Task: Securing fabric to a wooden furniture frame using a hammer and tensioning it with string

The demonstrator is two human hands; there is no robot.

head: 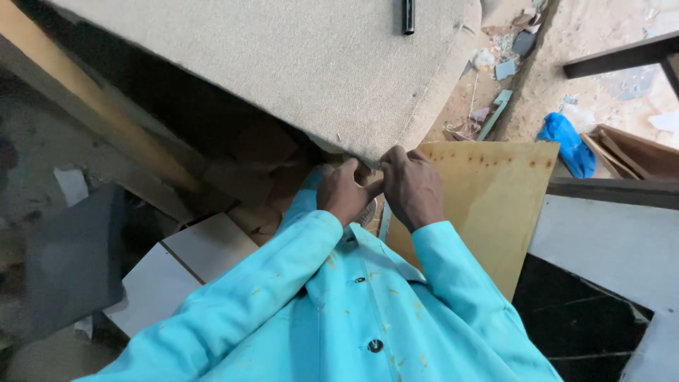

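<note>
A large board covered in beige carpet-like fabric (304,64) fills the upper middle of the view, tilted toward me. My left hand (344,192) and my right hand (411,187) sit close together at its lower edge, fingers pinched on the fabric edge (371,164). Both arms wear turquoise coat sleeves (283,262) with small stains. What lies between the fingertips is hidden by the hands.
A plywood sheet (488,191) lies under my right hand. White panels (191,262) lie at lower left, a dark panel (594,318) at lower right. A black marker (408,15) rests on the board. Blue cloth (566,141) and scraps litter the sandy floor.
</note>
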